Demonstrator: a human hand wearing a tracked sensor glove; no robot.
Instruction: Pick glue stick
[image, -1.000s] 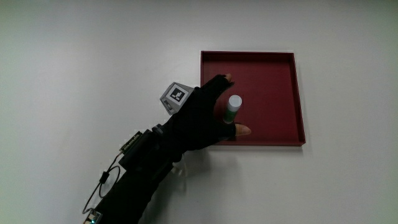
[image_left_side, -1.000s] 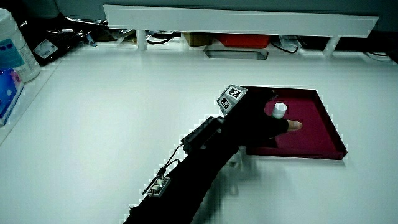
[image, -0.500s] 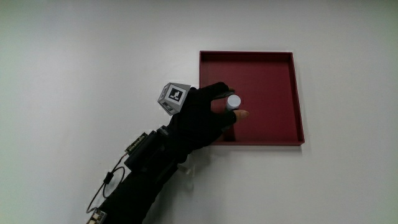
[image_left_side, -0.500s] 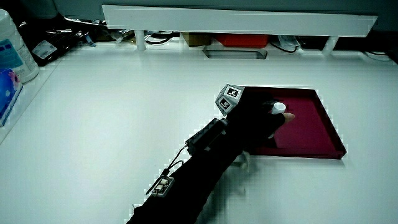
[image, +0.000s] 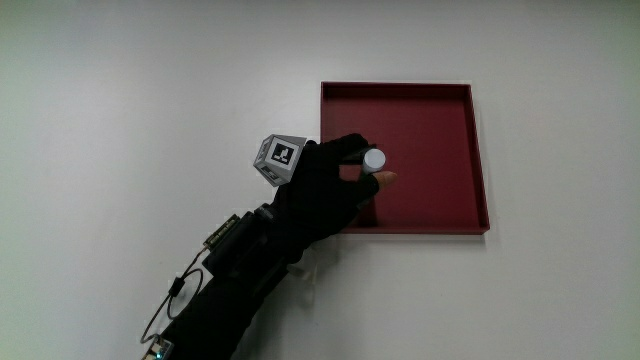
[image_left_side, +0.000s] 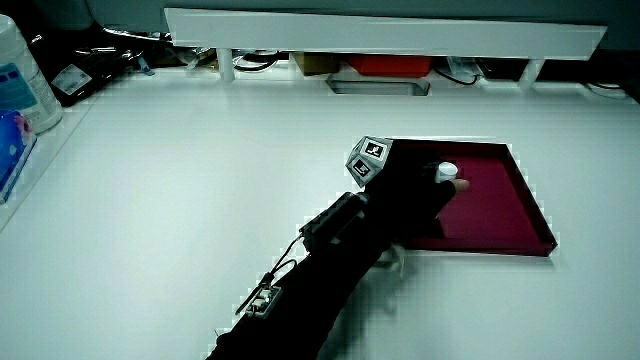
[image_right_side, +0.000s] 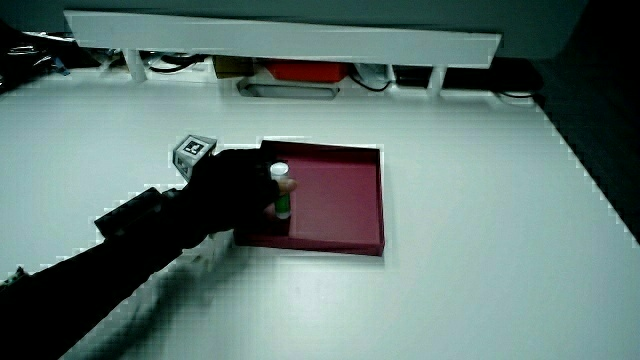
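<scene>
Main view: the glue stick (image: 374, 160) is gripped upright by the hand (image: 325, 185) over the red tray (image: 478, 150).
The fingers (image_right_side: 287, 186) are closed around it; lifting clear of the tray on the worktop (image: 150, 100) is judged still outstanding.

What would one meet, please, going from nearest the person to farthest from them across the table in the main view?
Forearm → patterned cube on the hand, which grips the glue stick → rim of the red tray farthest from the person.
</scene>
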